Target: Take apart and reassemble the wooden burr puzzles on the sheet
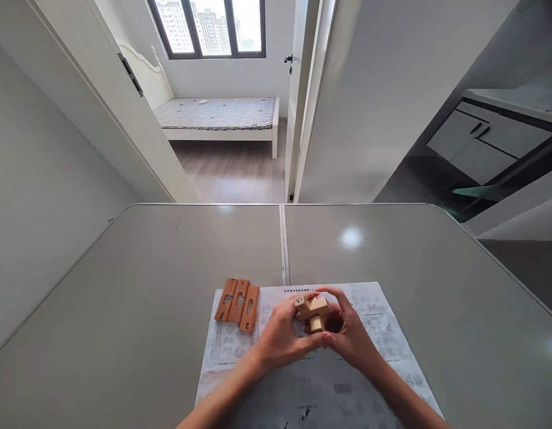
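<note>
Between both hands is a light wooden interlocking puzzle (319,306), its pale bars crossing one another and one end marked with a dark character. My left hand (282,333) is closed round its left side, thumb reaching below it. On the other side my right hand (347,330) curls about the puzzle, index finger over the top and thumb underneath. The inner fingers of both hands are partly hidden. Left of my hands lie three reddish-brown slotted wooden pieces (237,304) side by side, with black numbers on them. Under everything is a printed instruction sheet (369,316) with small diagrams.
The grey table (124,298) has a metal seam (284,244) running away from me. Past its far edge, a doorway leads to a room with a bed (222,113) under a window. White cabinets (490,140) stand at the far right.
</note>
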`<state>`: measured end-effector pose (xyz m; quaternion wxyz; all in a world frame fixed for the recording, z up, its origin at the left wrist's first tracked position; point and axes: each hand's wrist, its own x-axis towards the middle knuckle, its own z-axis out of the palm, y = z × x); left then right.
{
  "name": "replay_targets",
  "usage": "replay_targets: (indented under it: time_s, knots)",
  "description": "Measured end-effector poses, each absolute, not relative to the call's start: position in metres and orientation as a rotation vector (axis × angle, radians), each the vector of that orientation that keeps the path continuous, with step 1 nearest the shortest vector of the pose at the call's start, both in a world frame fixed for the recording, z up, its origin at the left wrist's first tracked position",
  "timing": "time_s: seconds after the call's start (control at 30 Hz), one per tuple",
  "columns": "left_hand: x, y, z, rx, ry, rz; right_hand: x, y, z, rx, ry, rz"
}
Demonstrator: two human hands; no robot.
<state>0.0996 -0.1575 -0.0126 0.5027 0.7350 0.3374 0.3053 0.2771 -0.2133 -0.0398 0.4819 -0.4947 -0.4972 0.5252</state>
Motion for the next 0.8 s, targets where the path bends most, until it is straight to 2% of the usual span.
replay_targets:
  time_s: [0.27,0.8]
  knots:
    - [0.0991,-0.1563,-0.0062,1.685,0.68,0.669,0.2778,-0.2126,-0.0374,-1.213,-1.236,1.278]
    - [0.0993,-0.1553,-0.0075,1.546,0.809,0.777,0.2781,-0.2117,-0.0415,-1.232,-1.253,1.232]
